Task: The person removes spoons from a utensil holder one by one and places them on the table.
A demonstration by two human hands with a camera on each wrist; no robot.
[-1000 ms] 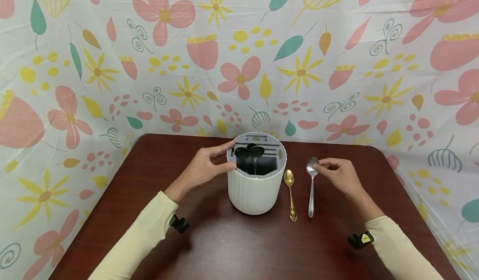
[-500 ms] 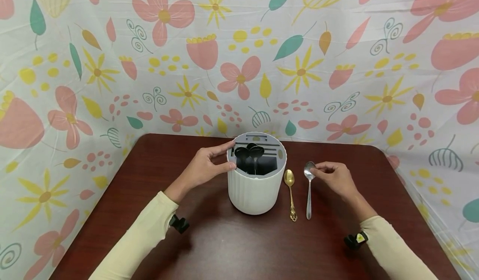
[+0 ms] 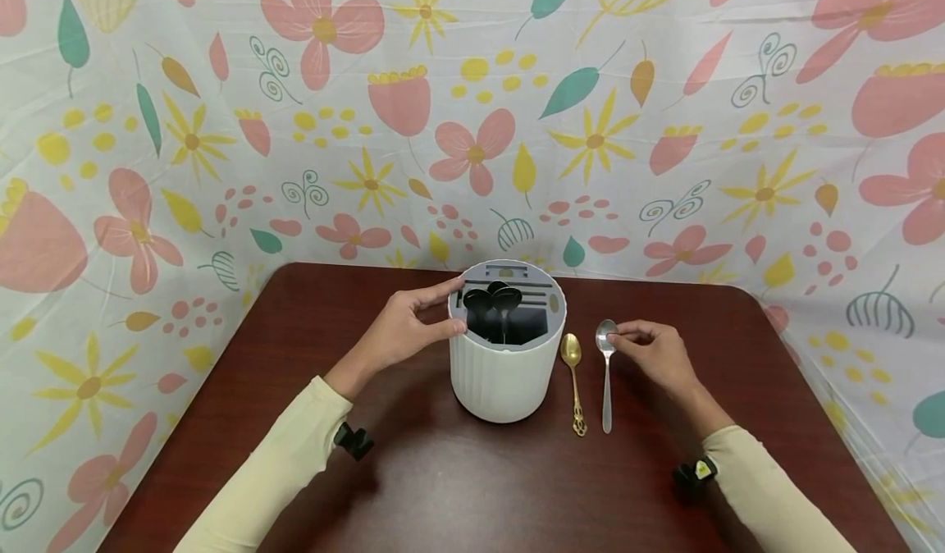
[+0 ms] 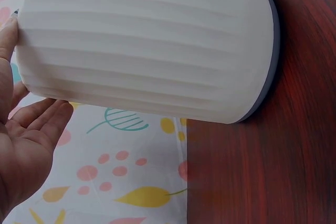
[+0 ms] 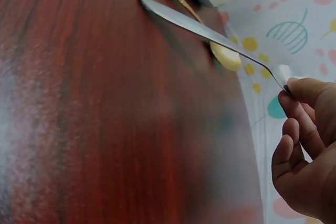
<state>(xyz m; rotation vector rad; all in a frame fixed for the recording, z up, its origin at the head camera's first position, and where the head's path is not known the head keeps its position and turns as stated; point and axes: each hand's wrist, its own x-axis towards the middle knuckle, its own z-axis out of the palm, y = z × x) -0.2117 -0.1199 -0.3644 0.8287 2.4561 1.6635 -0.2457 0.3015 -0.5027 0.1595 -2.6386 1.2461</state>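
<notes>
A white ribbed utensil holder (image 3: 502, 385) with a grey slotted top stands upright on the dark red-brown table. My left hand (image 3: 404, 323) rests on its left rim, thumb and index finger spread apart and fairly straight; the left wrist view shows the other fingers along its side (image 4: 142, 45). Between thumb and fingertips, my right hand (image 3: 659, 358) pinches a silver spoon (image 3: 608, 381) by its bowl, the handle pointing toward me. In the right wrist view the spoon handle (image 5: 189, 23) slants over the table, its end close to the surface. A gold spoon (image 3: 573, 381) lies between holder and silver spoon.
Several black spoons (image 3: 505, 300) stand in the holder's front compartment, bowls up. Its top also has narrow slots toward the back. A floral cloth (image 3: 472, 126) hangs behind the table (image 3: 472, 487) and along its sides.
My right hand has moved a little left and toward me with the silver spoon, bringing it nearer the gold spoon. The left hand and the holder have stayed in place.
</notes>
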